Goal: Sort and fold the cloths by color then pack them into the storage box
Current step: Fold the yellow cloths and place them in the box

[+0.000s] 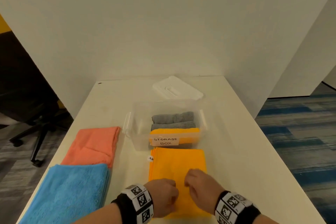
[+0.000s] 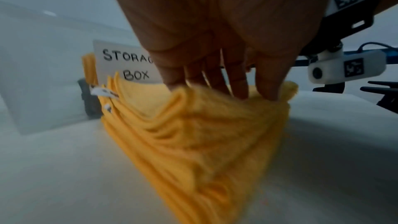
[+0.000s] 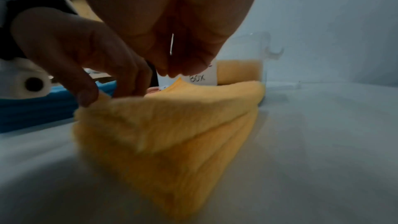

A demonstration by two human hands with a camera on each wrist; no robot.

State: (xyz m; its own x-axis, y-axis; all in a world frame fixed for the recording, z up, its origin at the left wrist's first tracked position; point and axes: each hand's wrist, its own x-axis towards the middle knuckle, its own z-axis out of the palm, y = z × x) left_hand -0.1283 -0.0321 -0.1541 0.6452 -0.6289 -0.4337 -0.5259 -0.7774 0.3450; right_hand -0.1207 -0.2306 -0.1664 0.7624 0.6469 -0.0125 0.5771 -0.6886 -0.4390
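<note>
On the table (image 1: 227, 132), the blue cloth (image 1: 72, 191) lies at 8 o'clock and the coral cloth (image 1: 94, 143) at 10 o'clock of the yellow cloth (image 1: 178, 163). The storage box (image 1: 138, 125), at 12 o'clock, holds grey and yellow cloths. The left hand (image 1: 163, 194) and right hand (image 1: 200, 185) each pinch the yellow cloth's near edge.

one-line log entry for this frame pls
stage: folding | both hands: left hand and right hand pinch near edge of orange cloth | storage box: two grey, one orange | waiting: pink, blue cloths
</note>
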